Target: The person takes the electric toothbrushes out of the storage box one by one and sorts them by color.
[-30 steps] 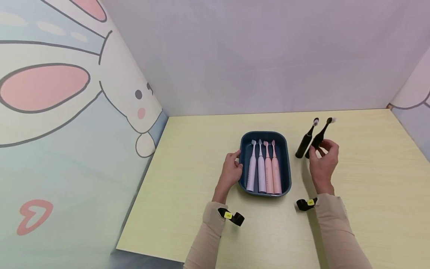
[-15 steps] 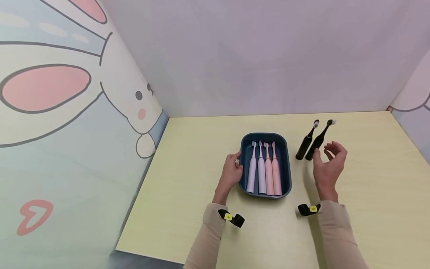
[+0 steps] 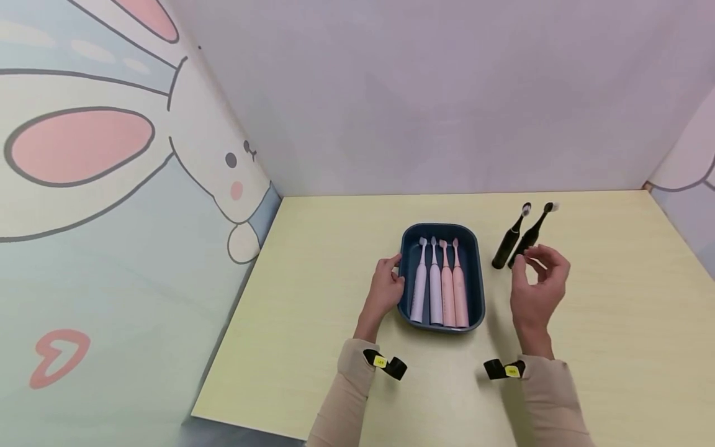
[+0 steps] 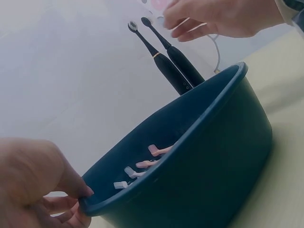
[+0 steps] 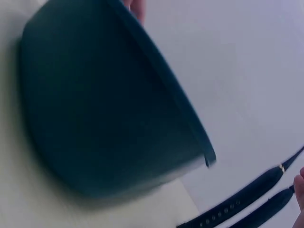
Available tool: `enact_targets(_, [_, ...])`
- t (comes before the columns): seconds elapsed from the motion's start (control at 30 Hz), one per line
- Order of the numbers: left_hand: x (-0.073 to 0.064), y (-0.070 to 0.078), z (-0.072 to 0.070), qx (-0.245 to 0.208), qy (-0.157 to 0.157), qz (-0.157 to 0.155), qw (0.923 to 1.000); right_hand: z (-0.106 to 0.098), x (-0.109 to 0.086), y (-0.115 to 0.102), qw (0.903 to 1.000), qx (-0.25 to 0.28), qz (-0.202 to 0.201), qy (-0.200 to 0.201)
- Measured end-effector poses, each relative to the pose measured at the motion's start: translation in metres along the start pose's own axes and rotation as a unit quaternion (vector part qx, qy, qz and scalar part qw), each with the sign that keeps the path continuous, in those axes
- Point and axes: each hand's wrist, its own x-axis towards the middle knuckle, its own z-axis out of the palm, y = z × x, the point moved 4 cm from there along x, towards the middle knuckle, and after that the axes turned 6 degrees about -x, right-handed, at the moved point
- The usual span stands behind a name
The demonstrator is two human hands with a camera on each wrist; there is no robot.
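My left hand [image 3: 384,288] pinches the left rim of a dark teal plastic bin [image 3: 478,292]. Inside lie two lilac electric toothbrushes [image 3: 419,292] and two pink electric toothbrushes [image 3: 459,292], side by side, heads to the far end. Two black electric toothbrushes stand upright on the table right of the bin: a left one [image 3: 507,245] and a right one [image 3: 532,234]. Close in front of them hovers my right hand [image 3: 539,295], fingers loosely bent, holding nothing. The left wrist view shows this right hand [image 4: 223,16] apart from the black brushes.
The pale wooden table [image 3: 313,261] backs onto a plain lilac wall [image 3: 447,112]. On the left, a wall painted with a cartoon rabbit [image 3: 212,161] borders the table. A black wrist camera [image 3: 497,369] sits on the right sleeve.
The right hand let go of the right black toothbrush, drew off to the right, then came back left and nearer the body. Both black brushes stayed standing; the left hand kept its place.
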Motion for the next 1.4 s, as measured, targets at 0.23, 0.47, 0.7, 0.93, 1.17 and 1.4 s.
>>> enact_targets(0.23, [-0.001, 0.002, -0.001, -0.008, -0.001, -0.003, 1.0, 0.027, -0.024, -0.02, 0.9967, -0.012, -0.027, -0.076])
enact_targets(0.47, [-0.005, 0.001, -0.001, -0.011, -0.005, -0.001, 0.9999, 0.053, -0.051, -0.012, 0.9802, -0.076, -0.04, -0.178])
enact_targets(0.7, [-0.007, 0.001, -0.002, -0.013, -0.002, 0.009, 0.9999, 0.079, -0.07, -0.012, 0.945, -0.137, 0.051, -0.293])
enact_targets(0.93, [-0.007, 0.003, -0.003, -0.01, 0.001, 0.026, 0.9996, 0.099, -0.081, -0.003, 0.8795, -0.196, 0.125, -0.416])
enact_targets(1.17, [-0.007, 0.002, -0.002, 0.001, 0.004, 0.025, 0.9997, 0.107, -0.089, 0.008, 0.8334, -0.255, 0.136, -0.471])
enact_targets(1.4, [-0.008, 0.004, -0.003, -0.002, 0.003, 0.024, 0.9997, 0.115, -0.091, 0.005, 0.8155, -0.282, 0.112, -0.492])
